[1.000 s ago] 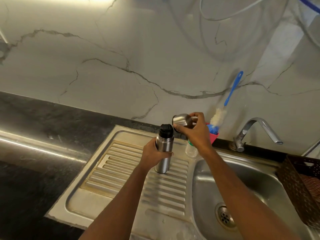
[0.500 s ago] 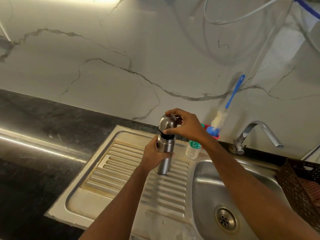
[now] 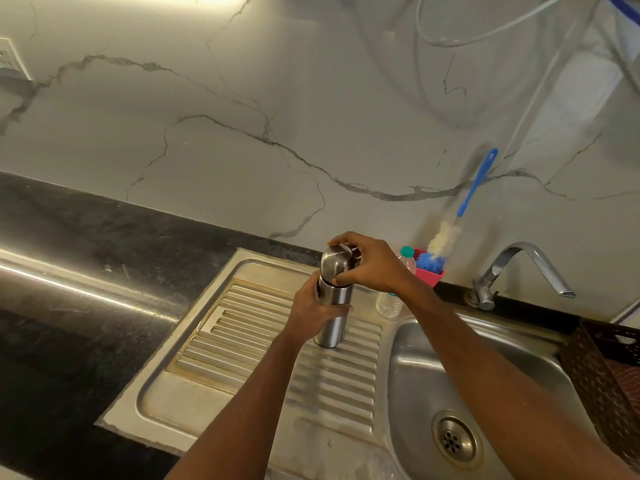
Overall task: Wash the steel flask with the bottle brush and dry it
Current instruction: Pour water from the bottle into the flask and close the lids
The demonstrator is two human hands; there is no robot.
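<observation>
- Left hand (image 3: 311,308) grips the steel flask (image 3: 330,332) around its body; the flask stands upright on the sink's drainboard (image 3: 242,334).
- Right hand (image 3: 372,266) curls over the steel cap (image 3: 333,259) atop the flask.
- Bottle brush (image 3: 450,230) stands in a red holder (image 3: 429,278) beside the tap (image 3: 493,273), leaning on the wall.

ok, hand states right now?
Left hand: grips the flask body.
Right hand: grips the steel cap on top of the flask.

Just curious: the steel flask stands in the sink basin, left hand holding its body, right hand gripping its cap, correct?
Not in the basin: the head view shows the steel flask standing on the ribbed drainboard beside it. The left hand holds its body and the right hand grips its cap.
</observation>
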